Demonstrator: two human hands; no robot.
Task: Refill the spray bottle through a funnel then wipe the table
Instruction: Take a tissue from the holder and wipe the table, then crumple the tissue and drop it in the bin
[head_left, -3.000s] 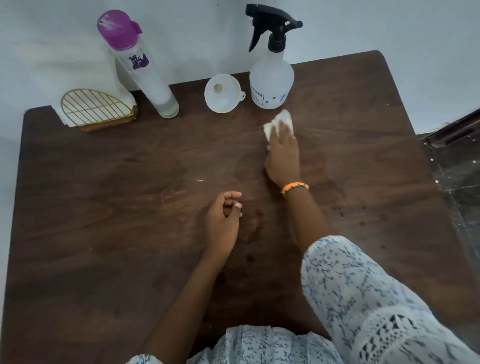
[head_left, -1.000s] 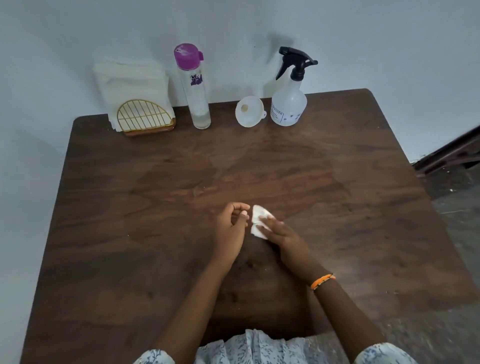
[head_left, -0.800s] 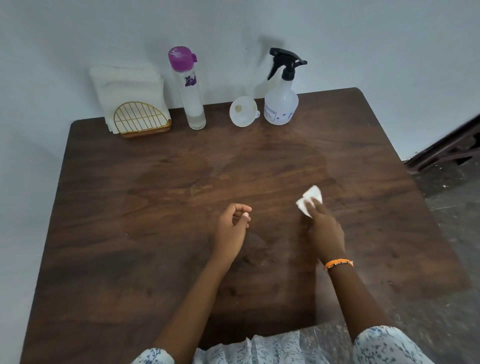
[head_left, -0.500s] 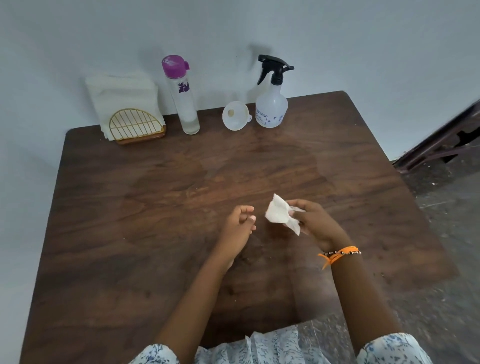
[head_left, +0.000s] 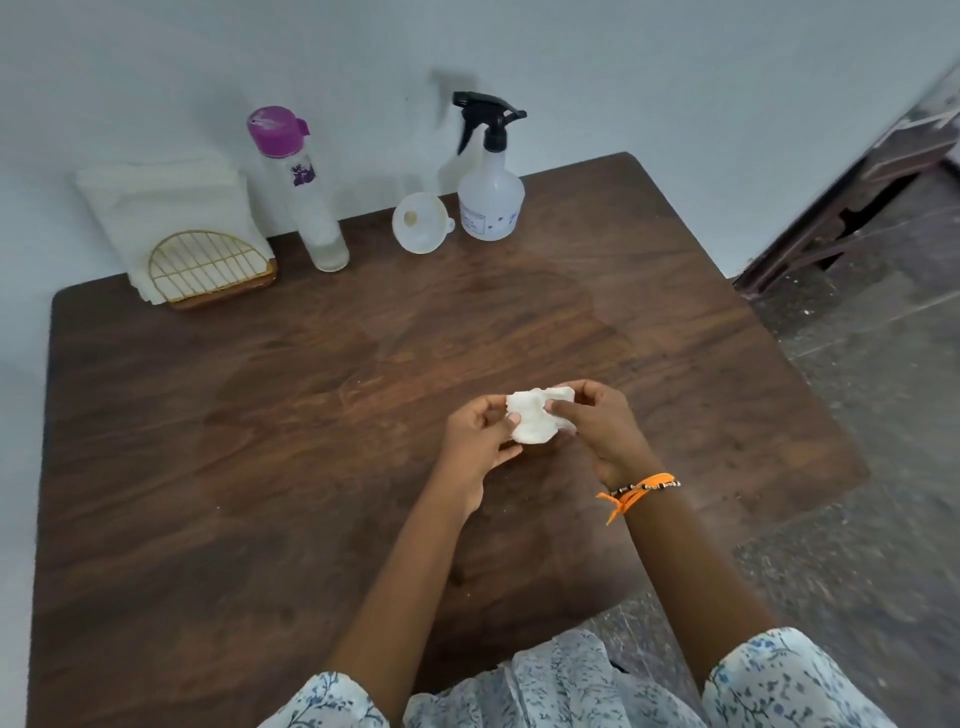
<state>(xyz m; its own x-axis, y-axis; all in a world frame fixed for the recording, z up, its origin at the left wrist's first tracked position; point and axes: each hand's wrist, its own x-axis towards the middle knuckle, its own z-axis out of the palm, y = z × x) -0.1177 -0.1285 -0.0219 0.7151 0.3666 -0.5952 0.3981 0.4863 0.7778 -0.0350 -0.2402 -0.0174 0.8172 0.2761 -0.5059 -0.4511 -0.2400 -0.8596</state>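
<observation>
Both hands hold a crumpled tissue above the middle of a wooden table.

The left hand and right hand pinch the white tissue between them, fingers curled round it, over the dark table. An orange band circles the right wrist. Along the far edge, by the wall, stand a spray bottle with a black trigger head, a white funnel just left of it lying on its side, a tall bottle with a purple cap, and a napkin holder with a gold wire front, holding white napkins.
</observation>
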